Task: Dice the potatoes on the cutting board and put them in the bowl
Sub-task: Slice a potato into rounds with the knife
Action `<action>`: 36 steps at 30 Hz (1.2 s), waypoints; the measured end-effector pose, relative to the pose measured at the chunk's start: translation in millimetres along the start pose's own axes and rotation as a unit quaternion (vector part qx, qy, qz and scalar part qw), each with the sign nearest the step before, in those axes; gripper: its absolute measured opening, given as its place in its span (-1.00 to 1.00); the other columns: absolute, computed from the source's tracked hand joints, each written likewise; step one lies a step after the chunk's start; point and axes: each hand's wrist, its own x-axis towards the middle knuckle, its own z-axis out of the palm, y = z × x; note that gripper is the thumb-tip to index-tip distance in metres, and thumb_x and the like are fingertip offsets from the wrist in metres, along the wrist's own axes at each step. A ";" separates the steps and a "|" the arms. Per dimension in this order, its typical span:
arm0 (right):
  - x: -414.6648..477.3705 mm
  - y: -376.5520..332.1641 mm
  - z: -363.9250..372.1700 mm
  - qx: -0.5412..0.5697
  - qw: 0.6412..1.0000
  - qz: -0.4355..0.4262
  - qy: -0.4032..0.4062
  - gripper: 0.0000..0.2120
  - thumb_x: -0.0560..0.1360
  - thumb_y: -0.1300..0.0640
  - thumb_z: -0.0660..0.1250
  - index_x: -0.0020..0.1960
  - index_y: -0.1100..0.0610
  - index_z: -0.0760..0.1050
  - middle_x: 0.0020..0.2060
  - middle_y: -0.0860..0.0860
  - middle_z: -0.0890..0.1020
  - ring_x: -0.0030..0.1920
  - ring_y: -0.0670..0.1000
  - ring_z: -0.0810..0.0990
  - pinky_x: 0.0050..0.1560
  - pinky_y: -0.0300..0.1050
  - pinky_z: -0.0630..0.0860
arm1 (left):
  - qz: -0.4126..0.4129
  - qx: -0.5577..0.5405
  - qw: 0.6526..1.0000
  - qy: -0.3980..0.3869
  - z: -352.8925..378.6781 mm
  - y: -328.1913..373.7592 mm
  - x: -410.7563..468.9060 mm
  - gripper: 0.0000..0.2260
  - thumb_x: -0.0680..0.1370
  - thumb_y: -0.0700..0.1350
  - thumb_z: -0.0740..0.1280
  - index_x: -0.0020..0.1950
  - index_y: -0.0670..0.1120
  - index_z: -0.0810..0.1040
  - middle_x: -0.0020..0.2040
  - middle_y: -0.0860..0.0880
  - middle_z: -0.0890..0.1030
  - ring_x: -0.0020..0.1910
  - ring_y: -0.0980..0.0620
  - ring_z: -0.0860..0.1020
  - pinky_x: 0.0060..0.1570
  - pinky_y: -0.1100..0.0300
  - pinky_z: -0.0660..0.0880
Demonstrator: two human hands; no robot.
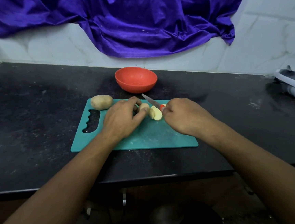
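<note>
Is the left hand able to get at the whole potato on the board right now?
Probably, once it lets go of the half-cut potato: the whole potato lies close beyond the left hand, nothing between them.

Your right hand hides nearly all of the knife handle; only a red stub shows. Your left hand covers the left part of the potato piece it grips. A white device is cut off at the right edge. Beneath the counter, the dark shapes are too blurred to name.
</note>
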 end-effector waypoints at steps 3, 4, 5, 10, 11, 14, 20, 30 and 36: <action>-2.4 1.5 -0.8 0.005 1.000 0.001 0.002 -0.62 0.69 0.00 0.12 -0.25 0.11 0.42 -0.33 0.03 0.55 -0.36 0.02 0.50 -0.38 -0.09 0.29 | -0.001 0.008 1.000 0.009 1.0 -2.2 -0.1 -0.63 0.56 0.28 0.16 -0.03 0.04 0.59 -0.19 0.11 0.61 -0.12 0.02 0.56 -0.14 0.01 0.50; -2.7 1.6 -0.6 0.006 1.000 0.000 0.001 -0.62 0.70 0.00 0.12 -0.25 0.11 0.42 -0.33 0.03 0.54 -0.36 0.02 0.49 -0.38 -0.09 0.29 | -0.003 0.015 1.000 0.013 1.8 -3.6 0.7 -0.62 0.57 0.28 0.17 -0.06 0.03 0.62 -0.17 0.11 0.60 -0.11 0.03 0.55 -0.13 0.02 0.48; -3.3 1.5 -0.2 0.008 1.000 0.001 -0.002 -0.62 0.70 0.00 0.12 -0.25 0.10 0.42 -0.33 0.03 0.54 -0.36 0.01 0.49 -0.37 -0.09 0.30 | -0.009 0.018 1.000 0.016 2.1 -4.5 1.5 -0.61 0.58 0.27 0.17 -0.07 0.03 0.64 -0.15 0.08 0.60 -0.10 0.03 0.54 -0.10 0.03 0.47; -3.5 -0.5 2.8 0.011 1.000 0.008 -0.018 -0.65 0.70 -0.01 0.10 -0.19 0.09 0.45 -0.29 0.02 0.55 -0.32 0.01 0.50 -0.36 -0.09 0.31 | -0.045 0.000 0.999 0.022 -1.7 -2.9 3.0 -0.70 0.64 0.15 0.21 0.16 0.02 0.63 -0.12 0.04 0.66 -0.11 0.00 0.60 -0.14 0.02 0.52; -3.6 -1.2 2.9 0.011 1.000 0.008 -0.019 -0.65 0.70 -0.01 0.10 -0.19 0.08 0.45 -0.29 0.02 0.55 -0.32 0.01 0.50 -0.35 -0.09 0.31 | -0.047 0.007 0.999 0.026 -1.6 -2.4 2.8 -0.71 0.64 0.12 0.21 0.20 0.01 0.62 -0.11 0.02 0.66 -0.11 0.00 0.60 -0.16 0.03 0.50; -3.0 -2.9 2.8 0.015 1.000 0.007 -0.022 -0.66 0.70 -0.01 0.11 -0.19 0.07 0.43 -0.28 0.02 0.55 -0.31 0.01 0.50 -0.36 -0.09 0.30 | -0.062 0.038 0.997 0.036 -0.3 -1.2 2.3 -0.72 0.65 0.08 0.19 0.20 0.01 0.62 -0.04 0.00 0.67 -0.09 -0.01 0.59 -0.21 0.07 0.43; -2.9 -5.4 2.3 0.015 0.999 0.009 -0.032 -0.68 0.70 0.00 0.11 -0.19 0.06 0.41 -0.27 0.02 0.55 -0.31 0.00 0.50 -0.35 -0.10 0.29 | -0.051 0.032 0.997 0.048 -1.4 -1.2 2.7 -0.73 0.67 -0.06 0.20 0.31 0.03 0.60 0.16 -0.01 0.65 0.10 -0.03 0.59 -0.03 0.03 0.51; -4.0 -11.9 4.0 0.016 0.999 0.009 -0.030 -0.68 0.70 -0.01 0.11 -0.18 0.05 0.43 -0.25 0.00 0.55 -0.29 -0.01 0.51 -0.34 -0.09 0.32 | -0.070 0.041 0.996 0.043 -5.2 1.5 -0.3 -0.75 0.66 0.01 0.25 0.29 0.03 0.60 -0.05 -0.01 0.69 -0.06 -0.05 0.63 -0.23 0.07 0.46; -2.4 -13.6 7.7 0.005 0.999 0.013 -0.030 -0.68 0.70 -0.02 0.11 -0.20 0.04 0.39 -0.23 0.00 0.55 -0.24 0.00 0.53 -0.32 -0.07 0.34 | -0.027 0.014 1.000 0.007 -12.7 -0.9 -7.9 -0.75 0.57 0.05 0.41 0.19 -0.02 0.66 -0.19 0.04 0.65 -0.15 0.00 0.59 -0.14 -0.01 0.55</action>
